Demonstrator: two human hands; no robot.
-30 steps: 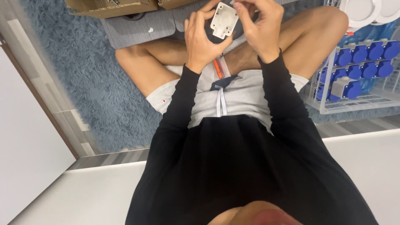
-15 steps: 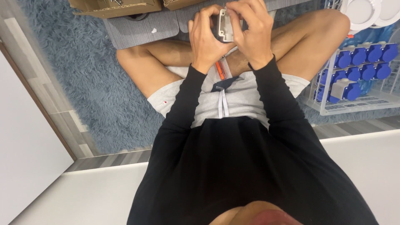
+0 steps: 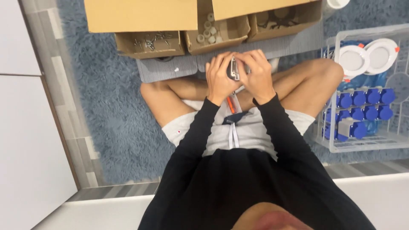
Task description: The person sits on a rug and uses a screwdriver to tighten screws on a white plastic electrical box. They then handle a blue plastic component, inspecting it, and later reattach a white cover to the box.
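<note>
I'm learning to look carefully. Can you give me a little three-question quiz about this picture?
1. True or false: both hands hold one small grey part.
2. What colour are the plugs in the wire basket? A red, B blue, C green.
3. What lies in the leftmost cardboard box?

Key:
1. True: left hand and right hand grip the small grey part.
2. B: blue plugs in the wire basket.
3. Screws in the leftmost cardboard box.
</note>
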